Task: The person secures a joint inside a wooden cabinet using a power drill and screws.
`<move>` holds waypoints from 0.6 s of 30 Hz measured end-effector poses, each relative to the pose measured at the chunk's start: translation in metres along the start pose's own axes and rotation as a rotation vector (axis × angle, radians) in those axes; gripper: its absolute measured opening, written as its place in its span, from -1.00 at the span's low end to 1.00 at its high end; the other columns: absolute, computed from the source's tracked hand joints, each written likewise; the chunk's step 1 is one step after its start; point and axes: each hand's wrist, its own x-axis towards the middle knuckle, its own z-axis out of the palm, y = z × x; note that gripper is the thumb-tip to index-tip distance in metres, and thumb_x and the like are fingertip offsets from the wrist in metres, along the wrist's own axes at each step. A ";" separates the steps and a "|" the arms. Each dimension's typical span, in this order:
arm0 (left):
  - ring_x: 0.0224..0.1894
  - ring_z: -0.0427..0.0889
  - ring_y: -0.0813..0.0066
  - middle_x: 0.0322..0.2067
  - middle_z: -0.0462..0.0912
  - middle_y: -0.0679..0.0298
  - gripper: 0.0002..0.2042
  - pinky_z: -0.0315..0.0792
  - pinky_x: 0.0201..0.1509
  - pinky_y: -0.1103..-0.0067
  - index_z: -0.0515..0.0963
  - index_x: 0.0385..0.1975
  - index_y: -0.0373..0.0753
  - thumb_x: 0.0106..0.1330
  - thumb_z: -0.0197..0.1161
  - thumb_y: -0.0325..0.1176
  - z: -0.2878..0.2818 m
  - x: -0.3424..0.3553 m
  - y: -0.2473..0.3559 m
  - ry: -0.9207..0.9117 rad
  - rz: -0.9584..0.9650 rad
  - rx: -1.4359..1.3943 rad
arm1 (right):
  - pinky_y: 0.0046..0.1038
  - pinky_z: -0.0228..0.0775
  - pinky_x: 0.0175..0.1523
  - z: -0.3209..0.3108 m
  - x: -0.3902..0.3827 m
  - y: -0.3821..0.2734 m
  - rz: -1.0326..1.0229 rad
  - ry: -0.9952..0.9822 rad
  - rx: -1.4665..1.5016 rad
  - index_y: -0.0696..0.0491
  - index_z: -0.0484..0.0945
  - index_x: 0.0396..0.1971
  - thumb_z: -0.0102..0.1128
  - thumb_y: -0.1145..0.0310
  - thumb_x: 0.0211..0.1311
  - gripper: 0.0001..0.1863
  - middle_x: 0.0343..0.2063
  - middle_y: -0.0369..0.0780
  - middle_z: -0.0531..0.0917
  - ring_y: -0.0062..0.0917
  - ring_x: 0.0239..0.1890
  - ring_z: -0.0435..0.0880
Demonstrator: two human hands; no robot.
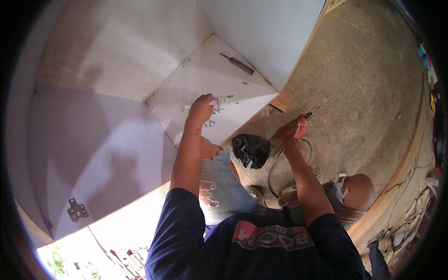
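Observation:
My left hand [201,108] is over the white board [175,84] inside the cabinet, fingers curled among loose screws [210,122] and small pale fittings [224,100]; what is in the fingers is hidden. My right hand [293,142] grips a red corded drill [295,127] above the concrete floor, its bit pointing up and to the right. A slim tool with a dark handle [240,64] lies farther back on the white board.
Upright panels [256,23] frame the board, and a metal hinge [76,210] sits on the left panel [93,149]. A black plastic bag [249,150] rests on the concrete floor [354,88] by my legs. Cables and scattered scraps [410,219] line the right edge.

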 end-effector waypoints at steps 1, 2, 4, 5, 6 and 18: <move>0.01 0.72 0.07 -0.13 0.71 0.06 -0.69 0.60 0.08 0.26 0.65 -0.05 -0.24 0.20 0.46 -0.44 0.010 0.006 0.016 0.109 0.046 0.066 | -0.13 0.69 -0.09 0.000 0.000 0.000 0.044 -0.022 0.034 -0.02 -0.52 0.62 0.22 0.16 0.46 0.12 -0.07 0.02 0.78 -0.13 -0.14 0.84; 0.01 0.72 0.07 -0.13 0.71 0.06 -0.69 0.60 0.08 0.26 0.65 -0.05 -0.24 0.20 0.46 -0.44 0.018 0.012 0.024 0.110 0.056 0.060 | -0.11 0.69 -0.09 -0.001 -0.001 -0.001 0.067 -0.017 0.028 -0.04 -0.52 0.63 0.21 0.13 0.47 0.12 -0.08 0.02 0.78 -0.13 -0.13 0.83; 0.01 0.69 0.05 -0.10 0.68 0.08 -0.72 0.59 0.09 0.21 0.68 -0.10 -0.19 0.19 0.48 -0.38 0.030 0.024 0.039 0.162 0.025 0.158 | -0.10 0.68 -0.08 -0.007 0.001 0.002 0.104 -0.003 0.024 -0.06 -0.52 0.63 0.21 0.10 0.48 0.12 -0.09 0.02 0.78 -0.13 -0.12 0.83; 0.01 0.69 0.05 -0.10 0.68 0.08 -0.72 0.59 0.09 0.21 0.68 -0.10 -0.19 0.19 0.48 -0.38 0.034 0.024 0.032 0.158 0.023 0.161 | -0.12 0.68 -0.06 -0.019 -0.010 -0.012 0.097 -0.064 0.049 0.01 -0.54 0.61 0.27 0.26 0.37 0.18 -0.07 0.04 0.77 -0.13 -0.13 0.83; -0.04 0.70 0.04 -0.14 0.68 0.09 -0.74 0.60 0.04 0.21 0.67 -0.12 -0.16 0.19 0.47 -0.35 0.037 0.027 0.027 0.140 0.043 0.213 | -0.15 0.68 -0.04 -0.030 -0.018 -0.017 0.096 -0.119 0.078 0.08 -0.56 0.60 0.33 0.42 0.27 0.25 -0.06 0.07 0.76 -0.14 -0.14 0.82; 0.00 0.71 0.10 -0.06 0.70 0.10 -0.68 0.62 0.09 0.31 0.70 -0.03 -0.17 0.19 0.42 -0.47 0.079 0.083 0.097 0.357 0.324 -0.213 | -0.12 0.70 -0.09 -0.003 -0.007 -0.008 0.142 0.034 0.151 -0.13 -0.51 0.63 0.19 0.05 0.49 0.10 -0.13 0.00 0.78 -0.13 -0.15 0.83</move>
